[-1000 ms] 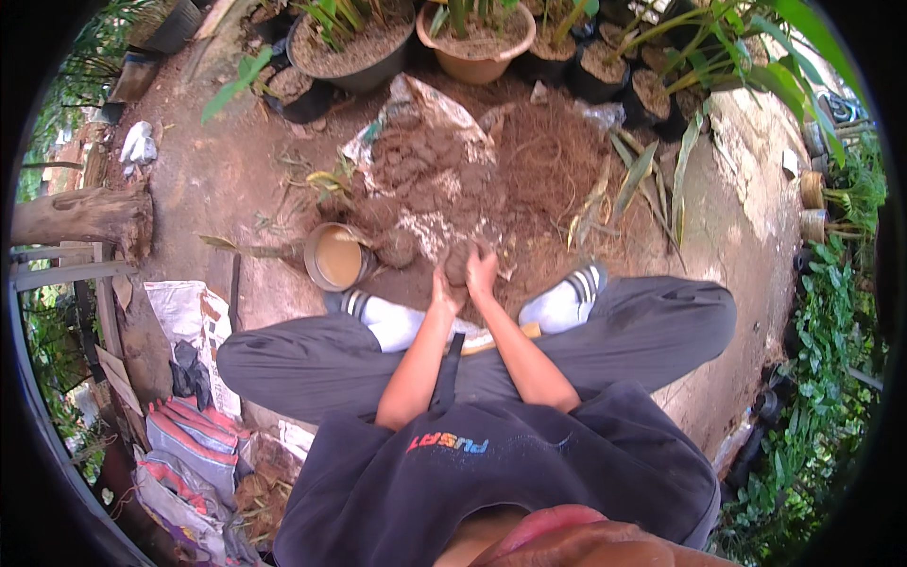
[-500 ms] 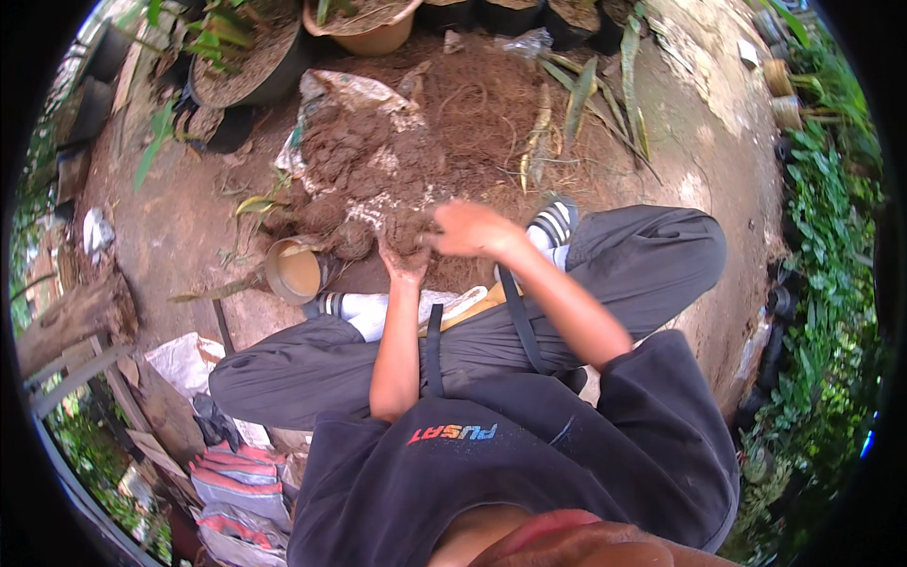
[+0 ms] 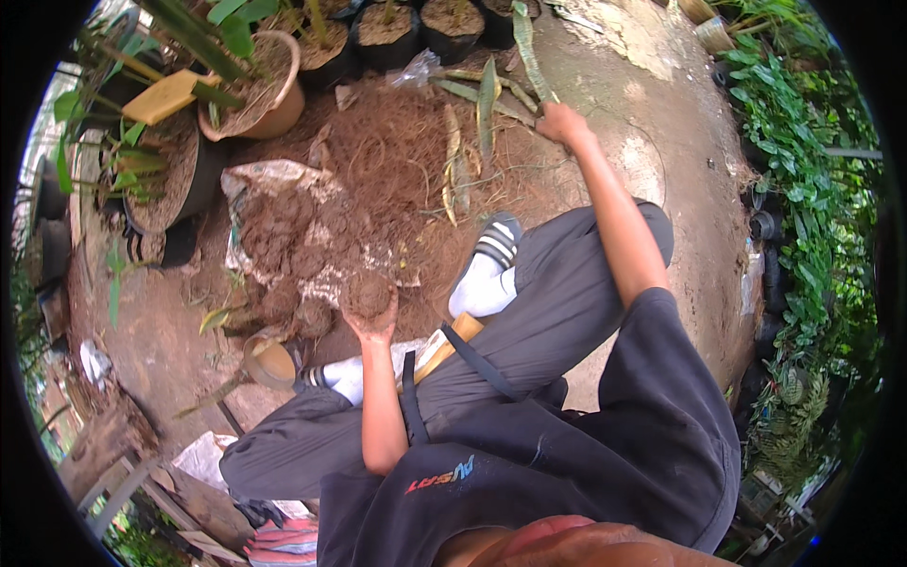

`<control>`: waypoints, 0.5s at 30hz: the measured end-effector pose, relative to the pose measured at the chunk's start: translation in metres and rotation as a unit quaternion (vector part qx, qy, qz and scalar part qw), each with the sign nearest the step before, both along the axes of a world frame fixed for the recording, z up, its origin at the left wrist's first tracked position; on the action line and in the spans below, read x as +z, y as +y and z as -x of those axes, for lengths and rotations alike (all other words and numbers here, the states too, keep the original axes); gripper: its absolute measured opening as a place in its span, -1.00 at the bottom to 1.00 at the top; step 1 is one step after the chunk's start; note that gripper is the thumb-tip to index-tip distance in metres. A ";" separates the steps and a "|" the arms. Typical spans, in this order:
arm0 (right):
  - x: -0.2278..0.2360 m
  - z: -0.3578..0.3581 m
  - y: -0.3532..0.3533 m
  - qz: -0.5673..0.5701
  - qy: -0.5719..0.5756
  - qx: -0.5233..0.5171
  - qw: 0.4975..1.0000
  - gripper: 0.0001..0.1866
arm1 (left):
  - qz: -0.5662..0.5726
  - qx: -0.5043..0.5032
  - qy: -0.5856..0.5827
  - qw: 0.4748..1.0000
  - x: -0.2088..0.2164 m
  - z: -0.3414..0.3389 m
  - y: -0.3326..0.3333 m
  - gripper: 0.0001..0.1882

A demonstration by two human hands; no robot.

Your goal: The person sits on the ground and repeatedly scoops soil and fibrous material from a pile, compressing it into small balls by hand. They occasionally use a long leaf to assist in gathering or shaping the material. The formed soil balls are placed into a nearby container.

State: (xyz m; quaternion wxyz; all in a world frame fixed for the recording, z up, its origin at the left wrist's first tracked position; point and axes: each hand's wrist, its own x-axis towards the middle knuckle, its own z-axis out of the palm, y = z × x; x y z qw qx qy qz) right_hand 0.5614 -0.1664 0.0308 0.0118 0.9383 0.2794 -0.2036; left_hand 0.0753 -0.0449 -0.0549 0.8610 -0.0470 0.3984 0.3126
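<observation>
My left hand [image 3: 374, 326] cups a mud ball [image 3: 367, 294] near the soil-heaped sack [image 3: 274, 172]; my right hand [image 3: 564, 124] is at a snake-plant leaf's [image 3: 531, 52] near end (whether clamped on it, I cannot tell).

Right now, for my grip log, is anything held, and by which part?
The left hand cups a soil ball by its near side. The right hand is at the near end of a long leaf; whether it grips is unclear.
</observation>
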 end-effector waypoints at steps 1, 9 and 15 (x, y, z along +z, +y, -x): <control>-0.023 -0.007 -0.013 -0.051 0.005 -0.044 0.998 -0.57 | 0.006 -0.007 -0.008 1.000 0.003 -0.006 0.000 -0.53; -0.110 -0.028 -0.089 0.000 0.082 -0.155 0.984 -0.54 | 0.012 -0.149 -0.049 0.988 0.003 -0.047 -0.005 -0.40; -0.166 -0.037 -0.086 -0.147 -0.069 -0.110 0.981 -0.56 | 0.020 -0.199 -0.047 0.979 -0.005 -0.092 -0.008 -0.35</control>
